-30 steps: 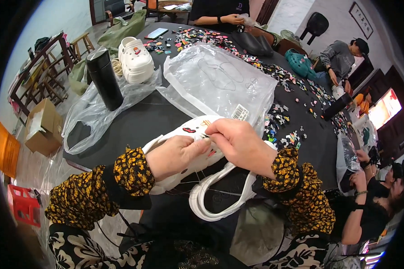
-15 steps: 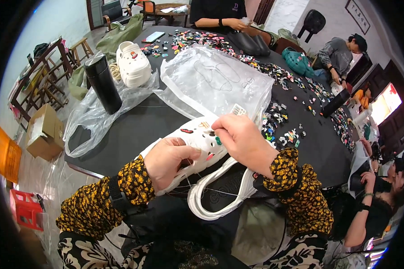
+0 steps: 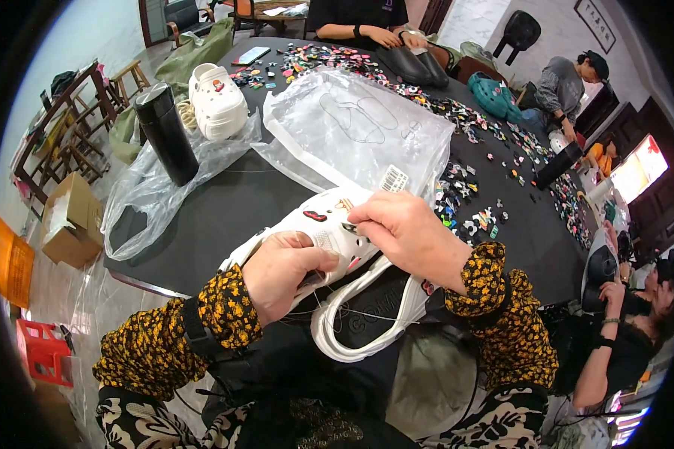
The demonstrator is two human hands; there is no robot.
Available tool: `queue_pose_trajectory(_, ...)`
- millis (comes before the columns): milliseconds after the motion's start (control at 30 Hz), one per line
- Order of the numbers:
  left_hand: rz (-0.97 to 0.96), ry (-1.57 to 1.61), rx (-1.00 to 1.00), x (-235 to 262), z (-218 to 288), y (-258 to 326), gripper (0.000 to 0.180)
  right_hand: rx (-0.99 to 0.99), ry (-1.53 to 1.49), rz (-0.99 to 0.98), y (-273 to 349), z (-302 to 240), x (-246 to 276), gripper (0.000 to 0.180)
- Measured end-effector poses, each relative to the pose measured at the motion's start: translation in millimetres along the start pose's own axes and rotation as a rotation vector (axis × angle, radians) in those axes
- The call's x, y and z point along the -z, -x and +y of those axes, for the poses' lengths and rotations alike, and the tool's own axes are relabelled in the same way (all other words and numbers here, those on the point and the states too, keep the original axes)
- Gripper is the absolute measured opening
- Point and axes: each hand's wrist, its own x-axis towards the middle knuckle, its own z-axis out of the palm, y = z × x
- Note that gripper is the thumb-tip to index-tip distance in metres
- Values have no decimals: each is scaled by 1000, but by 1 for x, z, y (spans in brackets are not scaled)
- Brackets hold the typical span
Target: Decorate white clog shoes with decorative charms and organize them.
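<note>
A white clog [image 3: 335, 233] lies tilted in front of me, with several small charms fixed in its holes, among them a red-and-black one [image 3: 314, 216]. My left hand [image 3: 286, 271] grips it by the opening, the thumb over the edge and some fingers hidden inside. On the clog's perforated top, the thumb and forefinger of my right hand [image 3: 413, 232] are pinched together at a hole; a small dark bit shows by the tips, too hidden to name. A second white clog-like piece with a looped rim [image 3: 344, 352] lies below my right hand. Thin threads hang near my left hand.
Beyond the clog lies a clear plastic bag [image 3: 382, 123]. Loose charms [image 3: 464, 183] spread across the dark table [image 3: 210, 224]. A black flask [image 3: 165, 135] and another white clog [image 3: 217, 105] stand left. Other people work around the table, one handling dark shoes [image 3: 412, 66].
My right hand has shifted slightly and its pinch now covers the green charm. My left hand keeps its hold. The person opposite has lowered a hand to the dark shoes.
</note>
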Motion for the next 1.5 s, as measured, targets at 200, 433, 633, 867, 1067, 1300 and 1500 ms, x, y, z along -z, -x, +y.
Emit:
queue_pose_trajectory(200,5,-2,25,-1,-4,2,14,-21,104,66,0,-9,7,8)
queue_pose_trajectory(433,-34,-11,33,-1,-2,2,14,64,183,87,5,-7,-7,8)
queue_pose_trajectory(633,-45,-17,6,-1,-5,4,13,-57,20,11,5,-7,1,11)
queue_pose_trajectory(867,-46,-52,5,-2,-7,4,11,-118,-4,-28,8,-7,1,11)
queue_pose_trajectory(1067,-39,-51,7,-2,-8,3,10,8,38,-42,16,-4,1,17)
queue_pose_trajectory(1300,3,-138,-15,-4,-11,3,6,21,40,-121,20,-4,1,23)
queue_pose_trajectory(1500,15,-162,-29,-6,-13,6,6,59,11,-121,23,4,-5,25)
